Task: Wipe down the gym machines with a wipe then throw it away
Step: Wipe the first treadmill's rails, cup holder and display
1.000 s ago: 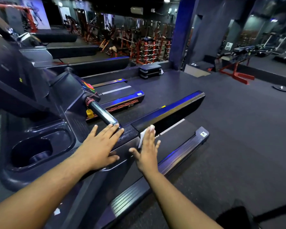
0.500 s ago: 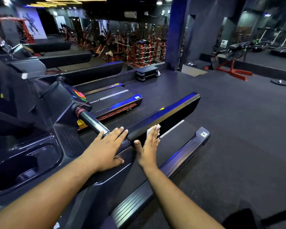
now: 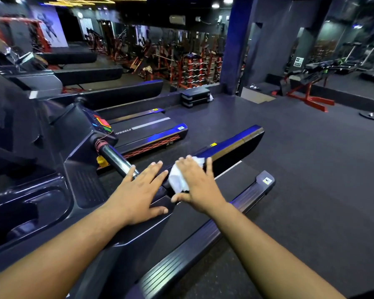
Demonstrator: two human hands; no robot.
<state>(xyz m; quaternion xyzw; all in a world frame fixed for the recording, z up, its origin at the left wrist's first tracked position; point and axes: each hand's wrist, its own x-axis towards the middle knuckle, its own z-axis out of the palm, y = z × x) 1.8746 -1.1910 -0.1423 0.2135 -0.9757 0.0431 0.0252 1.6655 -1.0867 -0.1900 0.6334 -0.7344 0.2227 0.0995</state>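
so the right hand [image 3: 195, 182] has rolled over from side-on to palm-down on the white wipe [image 3: 177, 180], fingers flat, pressing it onto the treadmill's side handrail [image 3: 231, 145] — looks like it's moved on to the rail's top. Left hand [image 3: 138, 190] stays flat and relaxed, bracing near the chrome grip [image 3: 115, 159]. Rail's long axis runs away up-right, so I'd guess strokes follow it

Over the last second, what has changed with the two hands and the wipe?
The right hand turned from edge-on against the inner side of the treadmill handrail to palm-down on top, so more of the white wipe shows beneath its fingers. The left hand stayed flat on the rail's near end.
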